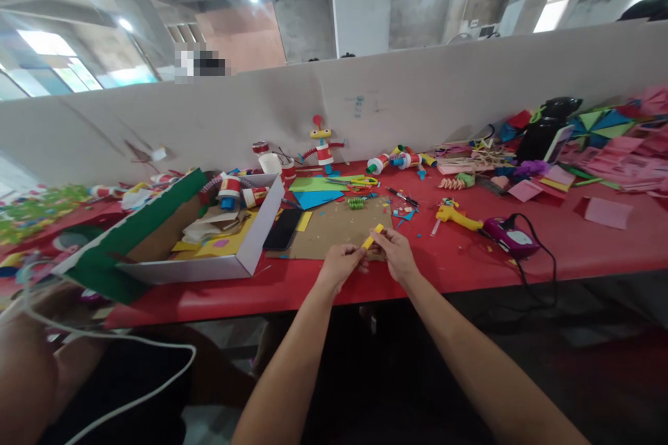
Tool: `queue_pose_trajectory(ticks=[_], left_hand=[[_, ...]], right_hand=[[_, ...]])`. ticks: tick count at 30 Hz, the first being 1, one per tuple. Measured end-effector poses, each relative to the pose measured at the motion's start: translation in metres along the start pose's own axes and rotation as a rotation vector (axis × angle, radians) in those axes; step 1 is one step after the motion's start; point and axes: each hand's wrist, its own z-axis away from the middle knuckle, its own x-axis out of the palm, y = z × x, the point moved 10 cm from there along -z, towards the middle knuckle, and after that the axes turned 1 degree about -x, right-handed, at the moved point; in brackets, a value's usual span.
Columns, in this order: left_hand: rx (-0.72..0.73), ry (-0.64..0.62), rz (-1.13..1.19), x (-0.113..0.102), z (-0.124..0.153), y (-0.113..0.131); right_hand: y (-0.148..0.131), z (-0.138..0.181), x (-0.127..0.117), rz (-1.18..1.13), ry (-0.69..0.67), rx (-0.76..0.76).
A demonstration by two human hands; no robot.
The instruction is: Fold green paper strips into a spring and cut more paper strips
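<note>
Both of my hands meet over the front edge of a brown cardboard sheet [334, 226] on the red table [449, 261]. My left hand [342, 263] and my right hand [396, 254] are closed in a pinch on a small yellow paper strip [373, 236] that sticks up between them. A green paper spring [357, 203] lies on the cardboard just beyond. A black phone [282, 229] rests to the left of the cardboard.
An open white box [250, 240] with paper scraps stands left. A yellow and purple glue gun [495, 231] with a black cord lies right. Scissors [360, 181], coloured paper sheets, paper figures and pink paper piles line the back by a white partition [417, 97]. A white cable crosses the lower left.
</note>
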Motion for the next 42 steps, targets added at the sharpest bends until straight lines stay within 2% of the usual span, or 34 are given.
queue_pose_trajectory(ticks=[3,7,11,21,26,30,37,39,42], left_hand=[[-0.079,-0.001,0.123,0.005,0.005,-0.005],[-0.258,-0.075,0.291,0.014,0.014,-0.02],[-0.279,-0.104,0.392,0.017,0.015,-0.025],[-0.299,-0.066,0.296,0.013,0.017,-0.031],[-0.281,-0.115,0.163,0.01,0.036,-0.033],[-0.234,-0.099,0.053,-0.012,0.057,-0.038],[-0.123,0.041,-0.055,-0.074,0.073,-0.035],[-0.096,0.106,-0.081,-0.093,0.071,-0.033],[-0.025,0.283,-0.151,-0.125,0.07,-0.026]], right_hand=[[0.006,0.001,0.004,0.014,-0.048,0.07],[0.0,-0.004,0.001,0.053,-0.045,0.014],[-0.005,-0.014,-0.004,0.099,-0.062,-0.011],[-0.012,-0.033,-0.013,0.129,-0.036,0.004],[-0.017,-0.037,-0.04,-0.001,0.114,-0.053],[-0.018,-0.041,-0.055,-0.045,0.196,-0.08],[-0.022,-0.038,-0.065,-0.063,0.307,-0.129],[-0.025,-0.036,-0.072,-0.076,0.36,-0.152],[-0.028,-0.035,-0.082,-0.106,0.443,-0.203]])
